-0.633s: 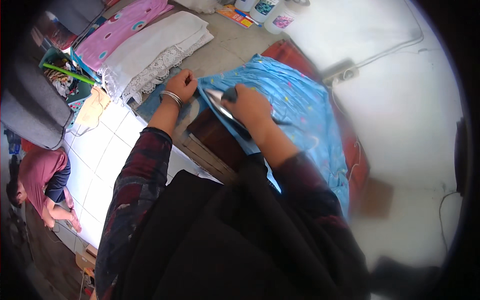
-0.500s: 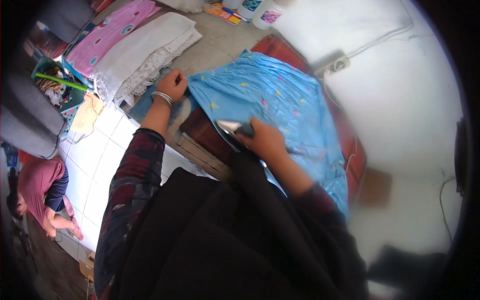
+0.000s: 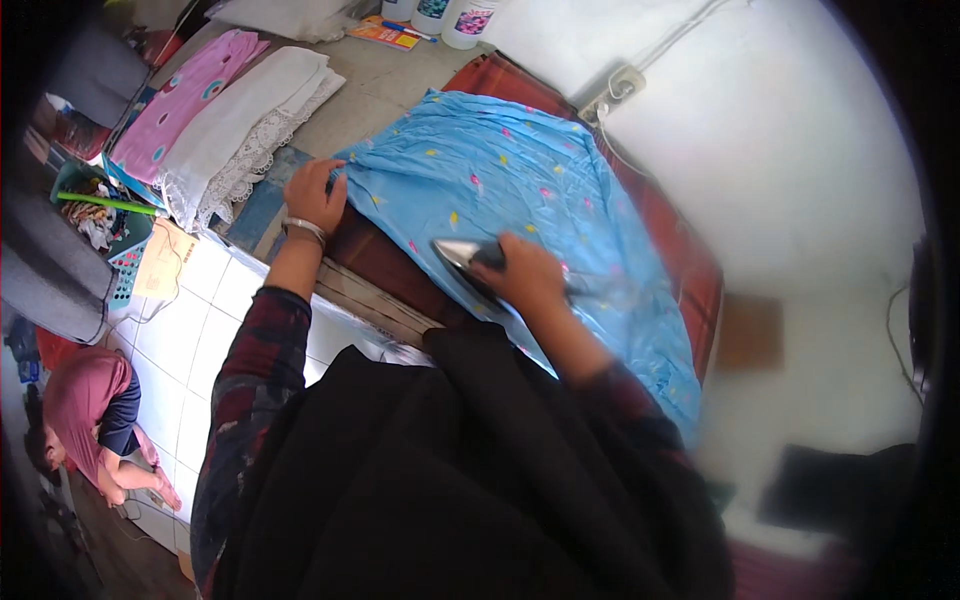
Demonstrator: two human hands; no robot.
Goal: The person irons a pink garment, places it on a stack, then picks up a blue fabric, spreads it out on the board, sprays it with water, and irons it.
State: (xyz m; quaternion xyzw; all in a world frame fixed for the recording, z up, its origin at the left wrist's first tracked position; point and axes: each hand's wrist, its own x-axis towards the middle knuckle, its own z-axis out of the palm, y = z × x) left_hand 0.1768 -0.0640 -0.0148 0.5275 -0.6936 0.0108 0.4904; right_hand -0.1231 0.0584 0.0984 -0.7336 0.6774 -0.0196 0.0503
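A blue garment with small pink and yellow spots (image 3: pixel 508 170) is spread over a red-brown padded cloth (image 3: pixel 478 74) on the work surface. My left hand (image 3: pixel 312 197), with metal bracelets at the wrist, pinches the garment's upper left edge, fingers closed. My right hand (image 3: pixel 525 275) is wrapped round the dark handle of an iron (image 3: pixel 456 250), whose shiny pointed tip faces left on the lower left part of the fabric.
A folded pink cloth (image 3: pixel 180 95) and white lace-edged fabric (image 3: pixel 242 128) lie upper left. Several bottles (image 3: pixel 467 22) stand at the back. A power strip (image 3: pixel 610 90) is on the wall. Another person (image 3: pixel 90 405) crouches on the tiled floor at left, beside a green basket (image 3: pixel 125 245).
My left hand has moved down and left, drawing the garment's corner with it. The iron has shifted lower since the earliest frame, and the fabric's left part lies more stretched out.
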